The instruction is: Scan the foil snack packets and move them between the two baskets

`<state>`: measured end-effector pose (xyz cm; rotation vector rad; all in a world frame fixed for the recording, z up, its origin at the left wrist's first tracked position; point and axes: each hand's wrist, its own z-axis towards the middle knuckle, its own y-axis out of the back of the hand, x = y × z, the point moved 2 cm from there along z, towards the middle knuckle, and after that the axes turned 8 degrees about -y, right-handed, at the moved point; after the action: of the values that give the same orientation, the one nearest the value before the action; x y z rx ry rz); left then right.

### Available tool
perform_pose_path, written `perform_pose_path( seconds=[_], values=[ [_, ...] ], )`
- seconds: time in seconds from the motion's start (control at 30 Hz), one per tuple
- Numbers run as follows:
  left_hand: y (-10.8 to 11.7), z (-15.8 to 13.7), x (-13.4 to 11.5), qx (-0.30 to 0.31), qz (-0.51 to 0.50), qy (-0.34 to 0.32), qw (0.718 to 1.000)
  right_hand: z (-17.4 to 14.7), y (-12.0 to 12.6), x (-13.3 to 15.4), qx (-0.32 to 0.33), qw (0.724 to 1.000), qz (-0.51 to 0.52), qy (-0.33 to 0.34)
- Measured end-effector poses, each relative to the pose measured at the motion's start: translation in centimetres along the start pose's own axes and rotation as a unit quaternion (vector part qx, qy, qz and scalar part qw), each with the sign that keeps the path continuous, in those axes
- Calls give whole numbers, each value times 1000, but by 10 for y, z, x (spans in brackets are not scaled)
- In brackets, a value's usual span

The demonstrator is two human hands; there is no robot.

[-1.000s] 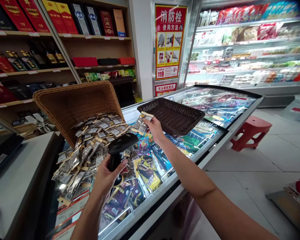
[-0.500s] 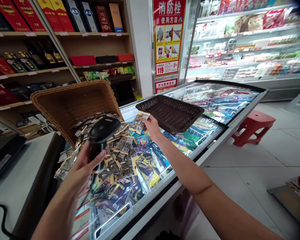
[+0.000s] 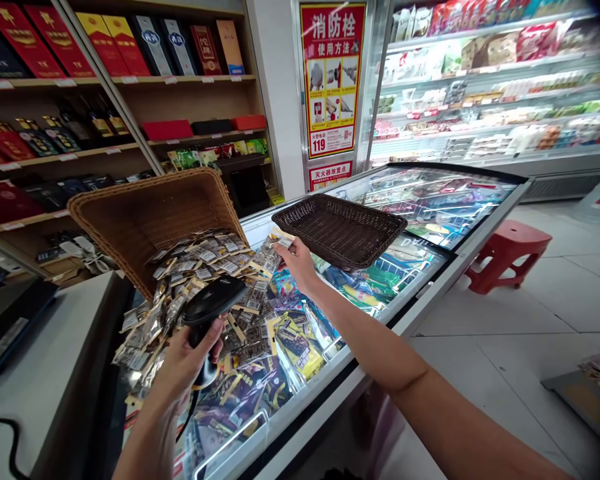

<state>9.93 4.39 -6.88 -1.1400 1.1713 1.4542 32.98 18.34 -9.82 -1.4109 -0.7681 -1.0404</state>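
My left hand (image 3: 195, 353) is wrapped round the handle of a black barcode scanner (image 3: 214, 298), its head over a heap of small snack packets (image 3: 205, 257). Those clear packets with barcode labels spill from a tipped tan wicker basket (image 3: 150, 200) onto the glass freezer lid. Between thumb and fingers, my right hand (image 3: 297, 263) pinches one snack packet (image 3: 267, 257), held at the near left corner of a dark brown wicker tray (image 3: 340, 227). The tray lies on the freezer glass, and its visible inside is bare woven wicker.
Under the glass of the chest freezer (image 3: 415, 293) lie colourful ice cream packs (image 3: 300, 343). A grey counter (image 3: 55, 340) runs along the left. Behind are shelves with boxes and bottles (image 3: 195, 73). A red stool (image 3: 513, 250) stands to the right on the tiled floor.
My left hand and the scanner have shifted slightly right and down. The packet in my right hand has moved slightly left and down, still pinched.
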Motion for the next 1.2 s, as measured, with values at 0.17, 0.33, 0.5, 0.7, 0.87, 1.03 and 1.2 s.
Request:
perform_pose_path(
  seconds=[0.17,0.33,0.5,0.7,0.87,1.03,1.2],
  values=[
    [-4,-9,-4,18,-21,8,1000,1,1,-4,-6,1000,0,12],
    [-6,-10,-4,28,-14,-3,1000,1,2,-5,-10,1000,-5,12],
    [-5,-9,-2,41,-5,13,999,3,2,-7,-25,1000,-9,16],
    [21,1,-5,-11,-1,20,1000,30,33,7,-164,983,70,35],
    [56,15,-5,-68,-8,-10,998,52,65,23,-272,940,189,76],
    [72,20,1,-90,-38,-18,995,38,38,-2,-162,986,38,10],
    [69,15,-5,-89,-51,-22,995,-7,-5,-40,11,927,-372,-45]
  ],
)
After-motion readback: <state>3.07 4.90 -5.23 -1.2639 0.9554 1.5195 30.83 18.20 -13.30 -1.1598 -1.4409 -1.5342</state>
